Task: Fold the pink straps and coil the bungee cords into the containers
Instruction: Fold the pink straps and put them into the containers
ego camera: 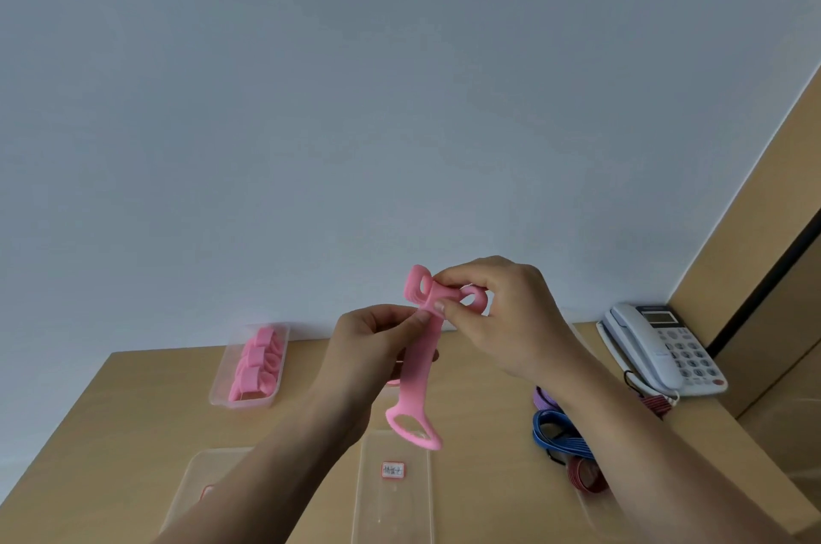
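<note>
Left hand (368, 348) and right hand (502, 321) fingers pinch a pink strap (420, 370). The far container (218, 392) holds folded straps (255, 361); the right container (593, 512) holds coiled bungee cords (560, 432).

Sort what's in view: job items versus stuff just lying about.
Job: pink strap, pinched by left hand and right hand; container of folded straps; labelled clear container; bungee cords.
Lying about: telephone.
</note>
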Tool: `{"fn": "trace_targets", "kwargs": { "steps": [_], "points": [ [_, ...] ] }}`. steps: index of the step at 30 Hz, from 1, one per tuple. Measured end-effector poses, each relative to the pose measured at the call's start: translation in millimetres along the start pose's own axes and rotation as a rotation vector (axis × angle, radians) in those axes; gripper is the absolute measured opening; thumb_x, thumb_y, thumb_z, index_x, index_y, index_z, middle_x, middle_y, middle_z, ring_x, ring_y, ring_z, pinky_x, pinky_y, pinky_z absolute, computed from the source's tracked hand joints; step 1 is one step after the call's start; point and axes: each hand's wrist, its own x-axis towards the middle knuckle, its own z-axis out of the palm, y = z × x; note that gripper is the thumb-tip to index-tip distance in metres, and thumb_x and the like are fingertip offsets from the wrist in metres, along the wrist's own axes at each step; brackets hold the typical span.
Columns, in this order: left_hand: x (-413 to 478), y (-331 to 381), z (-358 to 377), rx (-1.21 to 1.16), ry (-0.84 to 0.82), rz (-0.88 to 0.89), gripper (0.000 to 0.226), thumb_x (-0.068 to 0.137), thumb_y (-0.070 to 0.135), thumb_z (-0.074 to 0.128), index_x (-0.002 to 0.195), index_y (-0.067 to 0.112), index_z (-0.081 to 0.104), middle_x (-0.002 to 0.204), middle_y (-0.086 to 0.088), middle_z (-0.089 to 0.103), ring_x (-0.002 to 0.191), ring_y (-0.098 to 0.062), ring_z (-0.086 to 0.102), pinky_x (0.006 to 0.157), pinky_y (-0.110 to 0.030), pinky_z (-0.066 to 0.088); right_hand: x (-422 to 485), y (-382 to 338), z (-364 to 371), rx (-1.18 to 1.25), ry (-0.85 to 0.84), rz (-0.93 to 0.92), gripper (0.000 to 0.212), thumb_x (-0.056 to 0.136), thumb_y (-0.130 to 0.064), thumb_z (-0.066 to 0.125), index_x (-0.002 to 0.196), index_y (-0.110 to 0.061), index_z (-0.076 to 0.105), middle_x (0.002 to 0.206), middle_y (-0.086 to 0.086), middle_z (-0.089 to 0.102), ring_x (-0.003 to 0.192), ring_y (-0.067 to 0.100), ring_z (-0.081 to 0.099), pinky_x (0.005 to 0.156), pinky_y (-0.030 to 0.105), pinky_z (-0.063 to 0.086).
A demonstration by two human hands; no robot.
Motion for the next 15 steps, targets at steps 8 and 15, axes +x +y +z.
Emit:
{"fn": "trace_targets", "kwargs": {
  "steps": [8, 15],
  "points": [
    [-4, 7, -1, -0.045, -0.068, -0.056, 0.032, 0.076, 0.034, 0.086, 0.099, 0.012, 0.083, 0.102, -0.022, 0.078, 0.088, -0.029, 0.073, 0.091, -0.049, 0.06, -7, 3, 13, -0.082, 0.161, -0.105, 0.017, 0.07, 0.001, 0.083, 0.082, -0.01, 0.078, 0.076, 0.0, 0.071, 0.082, 0.025, 0.062, 0.07, 0.039, 0.052],
    [-1, 9, -2, -0.073, -0.078, -0.055, 0.035, 0.077, 0.036, 0.083, 0.099, 0.01, 0.083, 0.109, -0.03, 0.073, 0.093, -0.033, 0.07, 0.105, -0.065, 0.048, -14, 4, 22, -0.025, 0.208, -0.164, 0.018, 0.068, 0.008, 0.083, 0.076, -0.007, 0.076, 0.077, -0.001, 0.07, 0.083, 0.024, 0.062, 0.072, 0.038, 0.051]
  ]
}}
